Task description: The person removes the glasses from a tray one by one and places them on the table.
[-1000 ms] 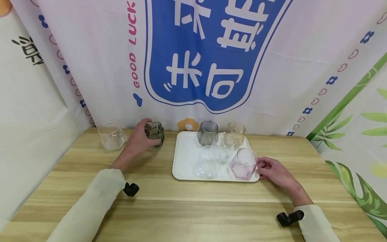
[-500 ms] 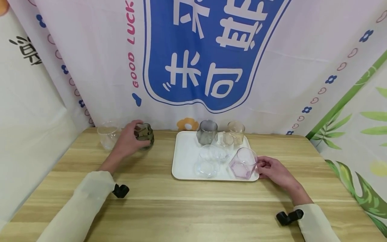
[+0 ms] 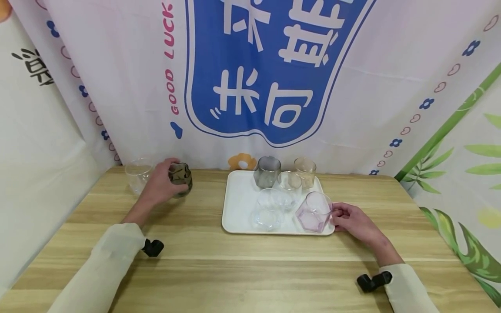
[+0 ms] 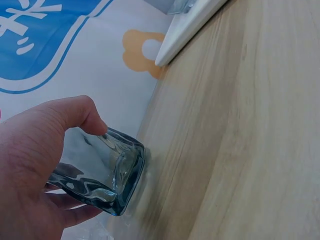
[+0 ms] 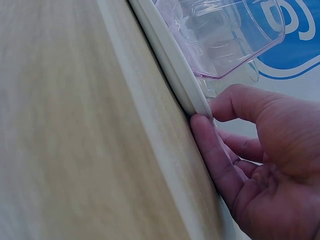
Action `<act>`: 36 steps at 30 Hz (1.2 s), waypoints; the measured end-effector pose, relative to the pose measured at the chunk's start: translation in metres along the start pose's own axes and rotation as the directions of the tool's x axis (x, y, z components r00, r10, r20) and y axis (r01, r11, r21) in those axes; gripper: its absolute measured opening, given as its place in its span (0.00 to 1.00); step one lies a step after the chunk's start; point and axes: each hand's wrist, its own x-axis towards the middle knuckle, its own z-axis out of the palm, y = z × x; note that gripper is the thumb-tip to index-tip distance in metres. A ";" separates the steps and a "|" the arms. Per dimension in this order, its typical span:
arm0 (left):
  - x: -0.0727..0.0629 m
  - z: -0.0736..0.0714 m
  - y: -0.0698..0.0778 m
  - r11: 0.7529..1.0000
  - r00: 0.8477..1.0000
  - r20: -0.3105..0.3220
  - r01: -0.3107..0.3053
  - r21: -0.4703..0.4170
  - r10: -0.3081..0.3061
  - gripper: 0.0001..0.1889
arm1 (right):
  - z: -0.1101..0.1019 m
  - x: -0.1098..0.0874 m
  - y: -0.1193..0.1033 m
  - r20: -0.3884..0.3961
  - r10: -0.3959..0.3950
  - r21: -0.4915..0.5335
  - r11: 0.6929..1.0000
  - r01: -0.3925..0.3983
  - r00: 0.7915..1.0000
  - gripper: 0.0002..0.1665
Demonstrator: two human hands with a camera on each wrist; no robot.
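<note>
At the back left of the table, my left hand (image 3: 158,186) grips a dark smoky drinking glass (image 3: 182,180) with wavy sides, thumb on the near side. The left wrist view shows the squarish base of this glass (image 4: 112,172) close over the wood. My right hand (image 3: 355,221) pinches the right front corner of a white tray (image 3: 238,208); in the right wrist view the thumb lies at the top of the rim (image 5: 172,70) and a finger underneath. Beside that hand, a pink-tinted glass (image 3: 313,216) with a hexagonal base stands on the tray.
Also on the tray are a grey glass (image 3: 268,174), an amber glass (image 3: 306,173), a clear glass with a tan rim (image 3: 290,186) and a clear glass (image 3: 268,215). Another clear glass (image 3: 136,177) stands left of my left hand. A printed cloth (image 3: 352,130) hangs behind the table.
My left hand has carried the smoky glass leftward, away from the tray and toward the clear glass at the left. The right hand and the tray have stayed in place.
</note>
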 end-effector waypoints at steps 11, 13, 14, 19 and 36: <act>-0.001 0.002 -0.003 0.999 0.999 0.020 0.032 0.029 -0.033 0.45 | -0.001 0.001 0.001 -0.007 -0.004 -0.019 1.000 0.004 1.000 0.31; -0.002 0.002 0.000 0.998 0.999 0.027 0.046 0.052 -0.047 0.45 | -0.002 0.002 0.001 -0.007 -0.006 -0.019 1.000 0.006 1.000 0.31; -0.002 0.003 0.001 0.997 0.998 0.030 0.053 0.063 -0.055 0.45 | -0.002 0.002 0.001 -0.010 -0.002 -0.014 1.000 0.002 1.000 0.31; -0.004 0.002 0.003 0.995 0.997 0.041 0.062 0.074 -0.065 0.46 | -0.001 0.002 0.002 -0.005 -0.004 -0.006 1.000 0.004 1.000 0.31; -0.006 -0.001 0.017 0.983 1.000 0.020 -0.020 0.183 0.017 0.44 | -0.001 0.002 0.001 -0.004 -0.007 -0.020 1.000 0.007 1.000 0.31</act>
